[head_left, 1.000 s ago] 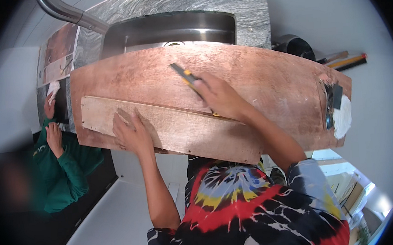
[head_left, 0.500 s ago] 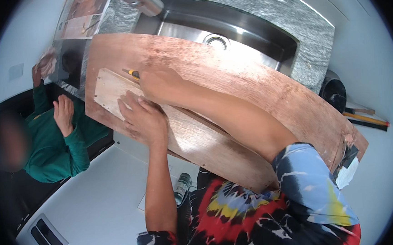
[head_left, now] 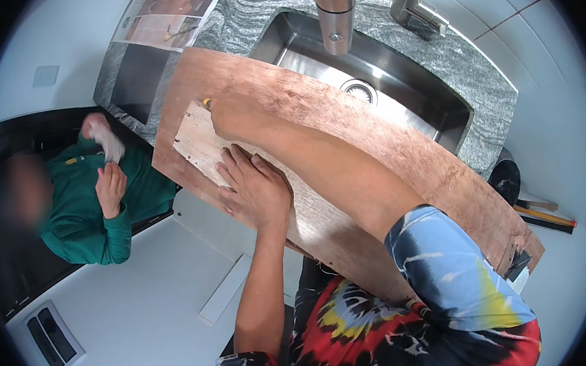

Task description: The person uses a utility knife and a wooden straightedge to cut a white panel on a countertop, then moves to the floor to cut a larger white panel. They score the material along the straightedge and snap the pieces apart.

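My left hand [head_left: 256,189] lies flat with fingers spread on a pale narrow wooden board [head_left: 193,137], pressing on its top. This narrow board rests on a larger reddish-brown wooden panel [head_left: 457,202]. My right hand [head_left: 237,119] is closed near the narrow board's far edge. From its fingers pokes the yellow end of a slim yellow-and-black tool [head_left: 207,102]; the rest is hidden by the hand. Small dark holes show near the narrow board's left end.
Behind the panel is a steel sink [head_left: 397,118] with a faucet [head_left: 337,17], set in a grey stone countertop [head_left: 496,124]. At the left, a co-worker in a green sleeve [head_left: 72,232] holds a white cloth [head_left: 108,141]. A yellow pencil-like stick [head_left: 547,217] lies at right.
My view has shifted, so the boards and sink appear lower and further right. My right hand still grips the tool, and less of it shows. The co-worker's cloth has come lower.
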Available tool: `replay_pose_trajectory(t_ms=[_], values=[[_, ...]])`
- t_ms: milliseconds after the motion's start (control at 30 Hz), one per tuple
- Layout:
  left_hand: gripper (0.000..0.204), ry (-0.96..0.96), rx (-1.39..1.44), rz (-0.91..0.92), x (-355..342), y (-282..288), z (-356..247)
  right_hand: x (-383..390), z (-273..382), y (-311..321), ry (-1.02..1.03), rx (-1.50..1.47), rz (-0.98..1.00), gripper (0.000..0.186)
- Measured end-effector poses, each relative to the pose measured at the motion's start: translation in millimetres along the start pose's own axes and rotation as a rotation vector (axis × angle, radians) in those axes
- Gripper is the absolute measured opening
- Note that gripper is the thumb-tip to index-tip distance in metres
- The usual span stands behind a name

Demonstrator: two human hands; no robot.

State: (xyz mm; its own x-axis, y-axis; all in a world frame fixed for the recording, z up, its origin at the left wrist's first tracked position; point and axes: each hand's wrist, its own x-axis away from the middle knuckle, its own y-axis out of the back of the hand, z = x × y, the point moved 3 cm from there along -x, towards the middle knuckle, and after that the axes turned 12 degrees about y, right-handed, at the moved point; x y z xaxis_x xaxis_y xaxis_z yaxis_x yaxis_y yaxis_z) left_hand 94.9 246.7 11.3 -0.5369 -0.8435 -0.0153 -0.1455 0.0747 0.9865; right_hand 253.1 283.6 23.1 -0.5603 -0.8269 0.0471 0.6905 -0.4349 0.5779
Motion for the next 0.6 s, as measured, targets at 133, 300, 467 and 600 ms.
replay_pose_trajectory(t_ms=[133, 300, 467, 600], values=[[0.055, 0.000, 0.035, 0.033, -1, 7, -1, -9, 6, 3, 0.005, 0.054, 0.060, 0.025], [0.054, -0.024, 0.027, 0.025, 2, 3, 2, -3, 7, 2, 0.033, 0.075, 0.072, 0.021], [0.053, -0.030, 0.045, 0.030, 3, 5, -3, 15, 6, 5, 0.056, 0.138, 0.117, 0.021], [0.054, -0.046, -0.018, 0.058, 4, 3, -2, 89, 5, 23, 0.011, -0.017, 0.071, 0.036]])
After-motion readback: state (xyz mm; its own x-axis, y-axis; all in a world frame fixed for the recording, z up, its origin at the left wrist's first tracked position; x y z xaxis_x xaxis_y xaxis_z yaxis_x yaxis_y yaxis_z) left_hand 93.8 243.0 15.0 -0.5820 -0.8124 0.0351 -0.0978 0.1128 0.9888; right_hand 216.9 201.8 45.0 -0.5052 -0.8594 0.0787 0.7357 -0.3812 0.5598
